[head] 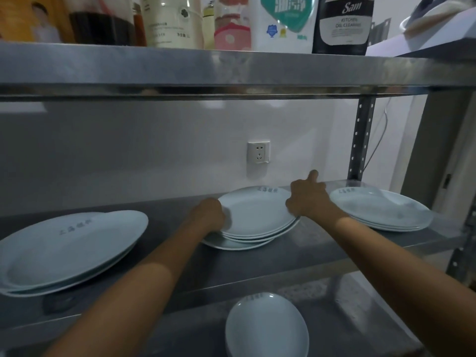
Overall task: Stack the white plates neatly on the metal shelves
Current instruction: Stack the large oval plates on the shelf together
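Observation:
A stack of white oval plates (257, 215) sits in the middle of the metal shelf (296, 256), its lower plates slightly offset. My left hand (210, 213) grips the stack's left rim with curled fingers. On the right rim my right hand (307, 197) holds the stack, index finger pointing up toward the wall. Another white plate stack (67, 249) lies at the shelf's left and a third stack (381, 211) at its right. On the shelf below stands a pile of smaller white plates (266, 328).
The upper shelf (231, 70) overhangs close above, loaded with bottles and a black cleaner bottle (343, 24). A wall socket (258, 152) is behind the middle stack. A perforated upright post (360, 137) stands at the right back corner.

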Demonstrator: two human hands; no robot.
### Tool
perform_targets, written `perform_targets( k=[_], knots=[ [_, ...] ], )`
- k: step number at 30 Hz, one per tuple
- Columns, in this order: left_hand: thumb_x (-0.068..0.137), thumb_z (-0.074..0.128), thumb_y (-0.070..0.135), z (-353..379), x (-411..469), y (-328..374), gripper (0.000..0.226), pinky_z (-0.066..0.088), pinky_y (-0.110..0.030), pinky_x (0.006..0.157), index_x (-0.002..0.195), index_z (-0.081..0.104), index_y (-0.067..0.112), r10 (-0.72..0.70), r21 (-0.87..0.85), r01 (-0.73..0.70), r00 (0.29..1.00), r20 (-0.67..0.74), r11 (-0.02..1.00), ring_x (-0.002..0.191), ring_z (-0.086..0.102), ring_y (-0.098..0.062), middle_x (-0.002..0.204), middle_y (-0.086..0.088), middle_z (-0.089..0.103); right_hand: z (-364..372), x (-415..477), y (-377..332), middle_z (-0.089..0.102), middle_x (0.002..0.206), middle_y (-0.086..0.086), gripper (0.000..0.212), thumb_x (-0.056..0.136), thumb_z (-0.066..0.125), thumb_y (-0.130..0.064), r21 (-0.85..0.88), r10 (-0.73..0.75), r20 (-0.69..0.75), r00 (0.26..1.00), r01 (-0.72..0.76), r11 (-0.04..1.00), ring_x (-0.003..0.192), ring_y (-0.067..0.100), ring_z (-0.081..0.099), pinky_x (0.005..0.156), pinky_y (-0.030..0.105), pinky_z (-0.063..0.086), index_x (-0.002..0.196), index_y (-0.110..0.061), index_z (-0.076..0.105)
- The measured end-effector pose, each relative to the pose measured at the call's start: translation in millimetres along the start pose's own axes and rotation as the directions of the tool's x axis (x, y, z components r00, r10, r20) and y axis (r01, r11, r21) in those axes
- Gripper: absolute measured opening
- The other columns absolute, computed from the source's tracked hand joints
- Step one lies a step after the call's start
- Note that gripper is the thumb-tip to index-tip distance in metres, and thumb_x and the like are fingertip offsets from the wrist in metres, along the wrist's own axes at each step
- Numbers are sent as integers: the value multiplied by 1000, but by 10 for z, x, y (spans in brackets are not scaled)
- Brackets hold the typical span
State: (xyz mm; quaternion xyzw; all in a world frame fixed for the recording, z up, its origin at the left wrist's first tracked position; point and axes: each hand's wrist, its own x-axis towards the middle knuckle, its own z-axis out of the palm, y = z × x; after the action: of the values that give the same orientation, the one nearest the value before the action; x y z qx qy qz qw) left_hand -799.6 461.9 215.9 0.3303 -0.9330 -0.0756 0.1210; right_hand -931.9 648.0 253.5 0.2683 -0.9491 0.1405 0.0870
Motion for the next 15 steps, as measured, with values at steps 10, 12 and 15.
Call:
perform_targets(
  k=[10, 12, 15],
  knots=[
    [88, 52, 16, 23, -43, 30, 36, 45, -35, 85, 118, 51, -4, -42, -61, 43, 999, 15, 997, 111, 57, -35, 124, -21, 57, 16, -26, 62, 51, 86, 10, 6, 86, 50, -11, 181, -17, 49, 999, 8, 983, 78, 29, 52, 69, 31, 41, 89, -7, 47],
    [89, 52, 15, -18, -62, -14, 36, 45, -35, 87, 120, 51, -3, -45, -47, 46, 999, 27, 998, 112, 56, -35, 126, -21, 56, 16, -51, 29, 56, 93, 14, 5, 86, 49, -10, 214, -20, 61, 998, 7, 977, 80, 29, 53, 69, 30, 40, 89, -6, 48],
    [90, 51, 13, -129, -87, -123, 37, 45, -36, 92, 123, 50, -2, -47, -27, 48, 998, 42, 998, 114, 55, -35, 129, -21, 55, 59, -108, -71, 60, 112, 20, 18, 88, 49, -11, 235, -56, 67, 996, 39, 971, 95, 34, 57, 73, 29, 39, 104, -2, 53]
  ],
)
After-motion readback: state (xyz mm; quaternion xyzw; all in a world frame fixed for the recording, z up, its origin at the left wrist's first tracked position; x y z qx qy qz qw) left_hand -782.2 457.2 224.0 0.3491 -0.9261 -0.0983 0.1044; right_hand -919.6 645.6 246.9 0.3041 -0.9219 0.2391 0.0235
